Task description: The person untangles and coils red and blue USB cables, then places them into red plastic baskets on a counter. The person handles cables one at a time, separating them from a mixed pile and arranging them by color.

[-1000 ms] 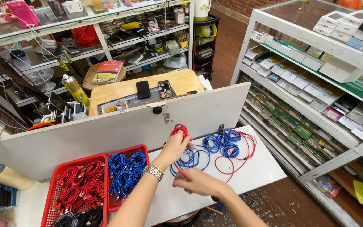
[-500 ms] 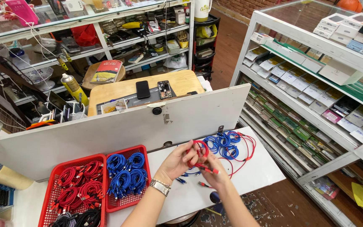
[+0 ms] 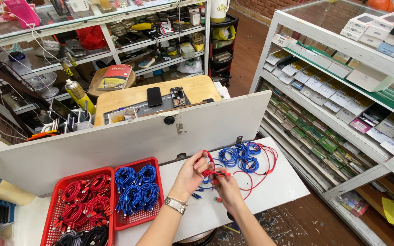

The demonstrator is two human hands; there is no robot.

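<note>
Both hands meet above the white desk (image 3: 270,191), just in front of the upright white board (image 3: 128,136) that runs along the desk's far edge. The left hand (image 3: 192,175) is closed around a looped red cable (image 3: 209,160), with the loop arching over its fingers. The right hand (image 3: 226,189) pinches the same cable's straight end between thumb and fingertips, so the red cable spans the short gap between the two hands, lifted clear of the desk top.

Right of the hands, still close to the white board, lies a loose heap of blue cables (image 3: 239,156) tangled with thin red strands that trail out toward the desk's right edge. A few blue cable ends lie on the desk directly under the hands. The bare strip of desk between that heap and the right and near edges is the widest open room.

Left of the hands, well away from the heap, a red basket (image 3: 115,223) sits with one side touching the board's foot; blue coils (image 3: 135,189) fill its right compartment, red coils (image 3: 85,200) its left. A roll of tape (image 3: 3,191) lies beyond the basket, at the desk's left end. Behind the board stands a wooden table (image 3: 197,89) carrying two phones, and a glass-fronted shelf unit (image 3: 343,91) hems in the aisle on the right.
</note>
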